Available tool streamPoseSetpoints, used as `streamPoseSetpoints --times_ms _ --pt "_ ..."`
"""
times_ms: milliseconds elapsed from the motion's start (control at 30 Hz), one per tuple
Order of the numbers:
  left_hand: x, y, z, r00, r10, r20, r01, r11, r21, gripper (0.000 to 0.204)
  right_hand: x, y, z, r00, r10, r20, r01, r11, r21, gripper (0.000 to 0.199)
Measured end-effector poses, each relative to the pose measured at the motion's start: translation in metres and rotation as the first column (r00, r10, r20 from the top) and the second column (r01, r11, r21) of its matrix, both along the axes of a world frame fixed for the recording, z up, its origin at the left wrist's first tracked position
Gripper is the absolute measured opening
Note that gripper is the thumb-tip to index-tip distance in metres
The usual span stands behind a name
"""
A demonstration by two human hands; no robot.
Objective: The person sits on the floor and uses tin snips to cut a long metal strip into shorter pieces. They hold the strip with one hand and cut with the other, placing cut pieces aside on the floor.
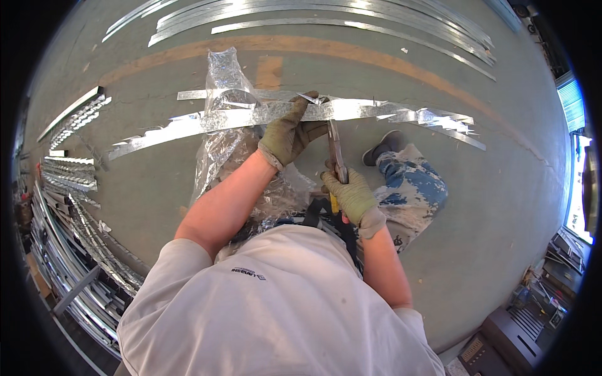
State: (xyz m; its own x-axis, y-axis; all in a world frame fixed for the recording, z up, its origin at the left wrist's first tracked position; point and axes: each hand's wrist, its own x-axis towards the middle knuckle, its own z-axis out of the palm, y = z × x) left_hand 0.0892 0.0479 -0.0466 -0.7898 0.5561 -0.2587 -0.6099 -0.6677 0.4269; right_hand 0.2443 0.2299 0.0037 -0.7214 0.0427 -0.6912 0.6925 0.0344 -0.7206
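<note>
Grey concrete floor (489, 207) fills the view, crossed by a faded orange painted band (326, 45) and carrying long bright metal strips (326, 15) at the far edge. More cut profiles lie stacked at the person's left (75, 250). A crumpled sheet of clear plastic film (226, 144) spreads under the work area. Across the middle runs the workpiece, a long galvanised sheet-metal strip (188, 124) with jagged, notched ends, lying on the floor and reaching from the left to beyond the person's shoe (384, 145) and paint-spattered trouser leg (414, 188). The left hand (287, 135), in an olive work glove, is clenched over the strip's upper edge near its midpoint, pinning it down. The right hand (354, 199), gloved alike, is wrapped around the handles of tin snips (337, 156), whose blades point up to the strip just beside the left-hand fingers. Judged hazards: the blades meet the metal very near the holding fingers, so a slip or an overrun cut could catch the glove; the freed, sharp-toothed offcut could spring or curl toward the bare forearms; the slick film underfoot might let the strip shift mid-cut, skewing the line; the notched ends near the leg could snag cloth.
</note>
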Motion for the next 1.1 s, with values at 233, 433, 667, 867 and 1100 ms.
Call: streamPoseSetpoints --times_ms 233,433,667,867,1100 --pt "0.0 0.001 -0.003 1.0 0.014 0.015 -0.014 0.999 0.048 0.042 -0.006 -0.002 0.007 1.0 0.015 -0.017 -0.014 0.999 0.046 0.039" --pt "0.001 0.001 -0.001 1.0 0.017 -0.01 -0.016 0.998 0.053 0.043 -0.003 0.002 -0.005 0.998 0.009 -0.069 -0.006 0.999 0.051 0.04" --pt "0.001 0.001 0.002 1.0 0.013 -0.002 -0.013 0.999 0.048 0.043 -0.007 0.001 0.005 1.0 -0.021 0.023 0.022 0.999 -0.026 0.039" --pt "0.0 0.001 0.002 0.999 0.01 -0.039 -0.007 0.997 0.071 0.041 -0.008 0.006 0.022 0.995 -0.076 0.06 0.084 0.984 -0.159 0.028" --pt "0.0 -0.001 0.004 1.0 0.003 -0.028 -0.001 0.997 0.078 0.04 -0.006 0.023 0.02 0.993 -0.073 0.091 0.105 0.899 -0.426 0.04"
